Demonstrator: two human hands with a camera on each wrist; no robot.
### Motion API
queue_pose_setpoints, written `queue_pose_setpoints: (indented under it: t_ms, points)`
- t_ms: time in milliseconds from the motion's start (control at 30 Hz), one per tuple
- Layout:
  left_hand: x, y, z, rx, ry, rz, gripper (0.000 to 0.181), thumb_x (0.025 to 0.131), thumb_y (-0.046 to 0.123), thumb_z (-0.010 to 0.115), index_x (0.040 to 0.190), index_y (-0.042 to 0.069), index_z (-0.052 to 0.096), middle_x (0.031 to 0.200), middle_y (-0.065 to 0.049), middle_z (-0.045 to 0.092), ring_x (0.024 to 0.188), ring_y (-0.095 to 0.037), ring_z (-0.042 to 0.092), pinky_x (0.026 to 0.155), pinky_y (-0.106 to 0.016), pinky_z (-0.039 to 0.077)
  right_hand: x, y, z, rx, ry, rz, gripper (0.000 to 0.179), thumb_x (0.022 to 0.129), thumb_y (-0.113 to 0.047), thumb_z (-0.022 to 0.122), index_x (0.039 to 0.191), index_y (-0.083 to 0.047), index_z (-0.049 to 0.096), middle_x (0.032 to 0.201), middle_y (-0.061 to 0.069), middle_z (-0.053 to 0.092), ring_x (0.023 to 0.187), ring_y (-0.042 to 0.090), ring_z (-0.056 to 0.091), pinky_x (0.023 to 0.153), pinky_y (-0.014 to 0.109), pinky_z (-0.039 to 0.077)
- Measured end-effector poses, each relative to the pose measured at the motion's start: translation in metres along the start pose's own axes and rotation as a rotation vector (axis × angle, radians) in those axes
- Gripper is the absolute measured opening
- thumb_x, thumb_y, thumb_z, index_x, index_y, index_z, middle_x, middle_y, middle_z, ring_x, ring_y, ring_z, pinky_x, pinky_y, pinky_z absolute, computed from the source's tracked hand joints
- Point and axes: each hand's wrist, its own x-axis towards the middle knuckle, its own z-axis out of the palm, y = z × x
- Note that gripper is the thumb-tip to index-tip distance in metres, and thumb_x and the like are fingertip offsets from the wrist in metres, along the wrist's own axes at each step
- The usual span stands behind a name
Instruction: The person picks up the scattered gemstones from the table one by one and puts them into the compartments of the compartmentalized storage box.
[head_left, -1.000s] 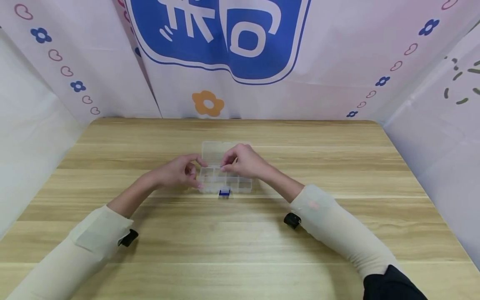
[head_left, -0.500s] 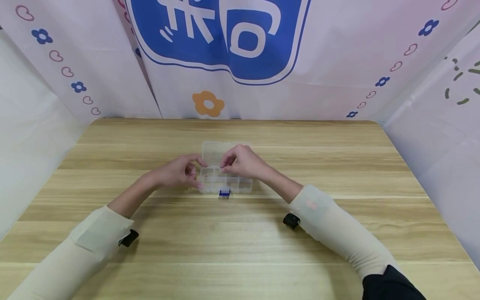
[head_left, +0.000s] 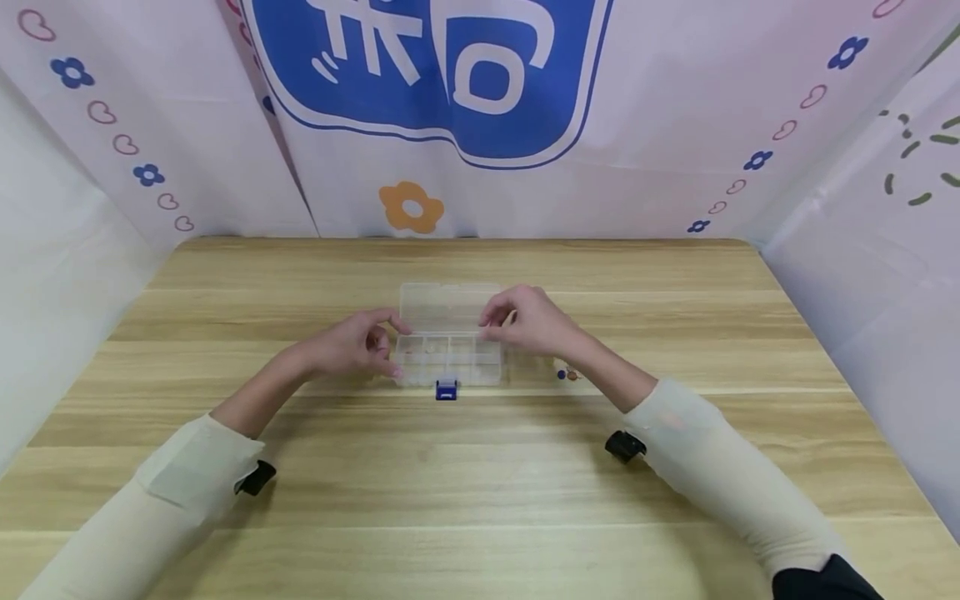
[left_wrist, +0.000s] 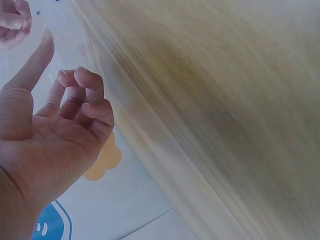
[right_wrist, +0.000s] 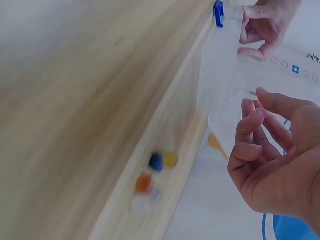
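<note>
On the wood-grain table I have the open clear compartment box mid-frame. The left hand grips its left end, thumb and index; whether the right hand, at the box's right, pinches anything, I cannot tell. Right of centre lie 5 beads.

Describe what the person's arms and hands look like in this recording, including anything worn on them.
The left hand and right hand are bare. Cream sleeves cover both forearms, and a small black piece juts from each near the wrist. The right sleeve shows a faint pinkish mark and meets a black sleeve. No cables show.
</note>
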Motion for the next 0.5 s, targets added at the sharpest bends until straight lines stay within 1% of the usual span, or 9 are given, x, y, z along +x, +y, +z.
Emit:
queue_pose_setpoints:
  t_ms: [233,367,500]
  points:
    - [0.0,0.001,0.0,-0.003,-0.005,0.0,0.059,0.089,0.0,0.079,0.136,-0.01,0.046,0.074,-0.005,0.054,0.064,-0.012,0.046,0.06,-0.024,0.041,-0.015,0.016,-0.011,-0.007,0.038,0.018,0.008,0.094,-0.008,0.077,0.099,-0.002,0.077,0.088,0.004,0.074,0.085,0.019,0.066,0.073,0.031,0.055]
    - [0.0,0.001,0.0,0.004,-0.005,0.006,0.059,0.088,0.0,0.079,0.136,-0.01,0.046,0.074,-0.005,0.054,0.064,-0.012,0.047,0.06,-0.024,0.042,-0.022,0.022,-0.015,-0.008,0.047,0.034,0.008,0.094,-0.009,0.077,0.098,-0.003,0.077,0.088,0.003,0.074,0.085,0.018,0.066,0.074,0.032,0.055]
    - [0.0,0.001,0.0,0.026,0.001,0.015,0.059,0.088,0.002,0.08,0.136,-0.01,0.047,0.073,-0.005,0.054,0.064,-0.012,0.047,0.06,-0.024,0.042,-0.028,0.028,-0.019,-0.006,0.043,0.049,0.007,0.094,-0.008,0.076,0.098,-0.003,0.076,0.087,0.003,0.073,0.083,0.018,0.065,0.072,0.031,0.054]
